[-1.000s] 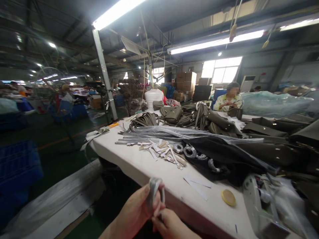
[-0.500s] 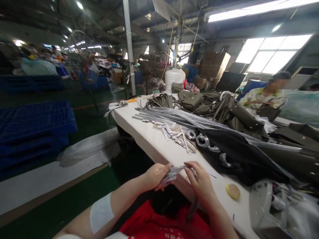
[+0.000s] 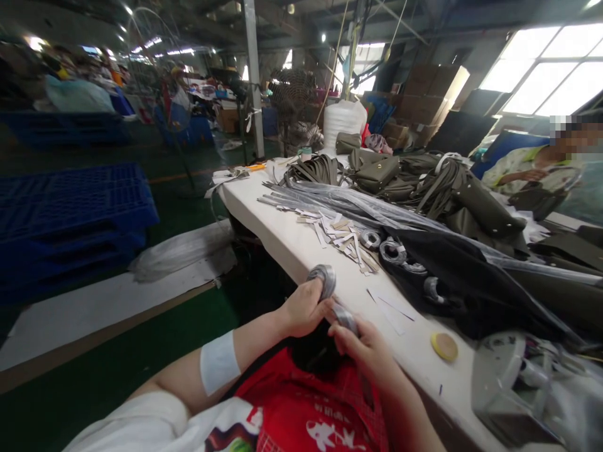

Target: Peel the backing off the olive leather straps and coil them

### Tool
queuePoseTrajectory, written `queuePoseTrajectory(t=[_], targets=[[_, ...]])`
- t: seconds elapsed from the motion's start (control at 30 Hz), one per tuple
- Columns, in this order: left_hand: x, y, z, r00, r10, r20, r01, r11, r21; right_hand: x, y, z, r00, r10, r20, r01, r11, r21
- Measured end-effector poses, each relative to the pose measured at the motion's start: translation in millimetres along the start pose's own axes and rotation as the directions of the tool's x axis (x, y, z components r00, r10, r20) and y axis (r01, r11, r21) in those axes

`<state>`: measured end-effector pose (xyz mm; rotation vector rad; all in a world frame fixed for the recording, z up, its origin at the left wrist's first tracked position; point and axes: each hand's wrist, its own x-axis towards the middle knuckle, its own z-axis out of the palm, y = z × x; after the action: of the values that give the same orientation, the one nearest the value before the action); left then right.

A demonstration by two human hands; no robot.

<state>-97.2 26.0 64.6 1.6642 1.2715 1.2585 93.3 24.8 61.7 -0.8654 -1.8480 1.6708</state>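
My left hand [image 3: 304, 309] is closed round a rolled strap [image 3: 326, 282] that looks grey and wrapped in clear plastic. Its loop sticks up above the fingers, at the table's near edge. Just to the right, my right hand [image 3: 362, 344] grips another part of the same shiny grey strap between thumb and fingers. The two hands almost touch, over my red apron [image 3: 325, 408]. Similar strap rolls [image 3: 392, 251] lie on black material [image 3: 438, 251] on the white table [image 3: 282, 235].
Paper strips [image 3: 346, 238] are scattered by long plastic-covered straps [image 3: 320, 198]. A round yellow-rimmed disc [image 3: 444, 346] lies near a grey machine [image 3: 499, 370] at right. Dark olive bags [image 3: 377, 172] are piled behind. Across the table sits a person [image 3: 527, 166]. Blue pallets [image 3: 70, 220] stand left.
The strap bundle between my hands has been turned and now shows as a loop above my left hand. My right fingers have closed on it. The view has shifted slightly.
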Motion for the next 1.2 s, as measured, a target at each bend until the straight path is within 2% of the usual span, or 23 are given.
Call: queuePoseTrajectory(t=[0.07,0.1,0.17,0.23,0.3,0.37,0.4,0.47,0.53,0.6,0.73,0.8,0.83,0.87,0.9,0.97,1.03,1.07,1.1,1.17,1.2], targets=[[-4.4,-5.1,1.6,0.989,0.057,0.140,-0.091,0.963,0.253,0.1,-2.3,-22.6,0.998,0.012,-0.066,-0.021,0.990,-0.137],[-5.4,-6.5,1.8,0.977,0.059,0.207,-0.125,0.937,0.325,0.5,-2.5,-32.0,0.997,0.017,-0.071,-0.034,0.971,-0.235],[-5.2,-8.2,1.7,0.952,0.014,0.305,-0.123,0.933,0.339,1.8,-1.3,-44.8,0.999,0.026,-0.044,-0.043,0.897,-0.440],[-4.3,-10.0,2.2,0.915,-0.107,0.390,0.007,0.968,0.249,3.4,1.6,-49.7,0.999,0.034,-0.016,-0.037,0.810,-0.585],[-4.3,-12.1,3.6,0.837,-0.259,0.482,0.239,0.965,0.104,5.7,6.2,-49.8,0.999,0.039,-0.018,-0.041,0.748,-0.662],[-5.2,-13.9,5.2,0.756,-0.344,0.557,0.447,0.893,-0.055,8.2,13.0,-47.9,0.998,0.045,-0.047,-0.065,0.711,-0.700],[-5.5,-14.7,5.7,0.733,-0.359,0.578,0.518,0.845,-0.132,9.4,17.1,-46.4,0.997,0.050,-0.061,-0.078,0.711,-0.699],[-5.4,-15.7,5.5,0.709,-0.374,0.597,0.612,0.747,-0.259,11.1,26.2,-41.0,0.994,0.083,-0.064,-0.105,0.776,-0.622],[-3.7,-16.4,4.7,0.699,-0.387,0.602,0.671,0.646,-0.364,11.8,35.1,-30.7,0.991,0.122,-0.058,-0.135,0.889,-0.437],[-1.3,-16.1,5.3,0.720,-0.374,0.585,0.679,0.557,-0.479,12.5,42.4,-14.6,0.988,0.134,-0.076,-0.148,0.965,-0.217],[1.2,-12.5,16.7,0.808,-0.348,0.475,0.582,0.348,-0.735,17.1,50.8,19.1,0.976,0.101,-0.193,-0.088,0.993,0.074],[-0.2,-11.8,25.2,0.826,-0.356,0.437,0.534,0.244,-0.810,19.4,52.5,23.7,0.958,0.134,-0.253,-0.098,0.984,0.150],[-1.5,-12.6,28.8,0.828,-0.361,0.428,0.523,0.225,-0.822,19.7,52.5,21.3,0.951,0.157,-0.267,-0.116,0.980,0.164],[-2.9,-14.3,31.4,0.834,-0.371,0.408,0.511,0.239,-0.826,19.0,51.8,16.1,0.947,0.175,-0.270,-0.136,0.978,0.155],[-4.3,-16.6,32.9,0.846,-0.387,0.367,0.490,0.292,-0.821,17.3,50.4,8.8,0.948,0.181,-0.263,-0.154,0.981,0.122],[-6.4,-21.6,32.0,0.885,-0.409,0.224,0.423,0.503,-0.754,12.0,45.3,-8.0,0.967,0.150,-0.204,-0.157,0.987,-0.018],[-6.9,-24.4,27.5,0.937,-0.329,0.116,0.335,0.754,-0.565,6.5,39.3,-21.5,0.991,0.110,-0.075,-0.122,0.975,-0.185],[-6.7,-24.3,24.8,0.959,-0.247,0.139,0.283,0.854,-0.436,4.5,36.9,-25.6,0.995,0.103,-0.008,-0.102,0.963,-0.249],[-6.3,-23.4,22.5,0.966,-0.159,0.206,0.218,0.926,-0.309,3.3,35.4,-27.6,0.994,0.105,0.039,-0.090,0.952,-0.292],[-5.7,-20.1,20.5,0.943,-0.030,0.333,0.076,0.989,-0.129,3.1,35.4,-27.1,0.993,0.113,0.041,-0.094,0.943,-0.318],[-6.0,-18.8,21.1,0.938,-0.003,0.346,0.031,0.997,-0.074,3.7,36.6,-25.7,0.994,0.110,0.015,-0.099,0.944,-0.316]])
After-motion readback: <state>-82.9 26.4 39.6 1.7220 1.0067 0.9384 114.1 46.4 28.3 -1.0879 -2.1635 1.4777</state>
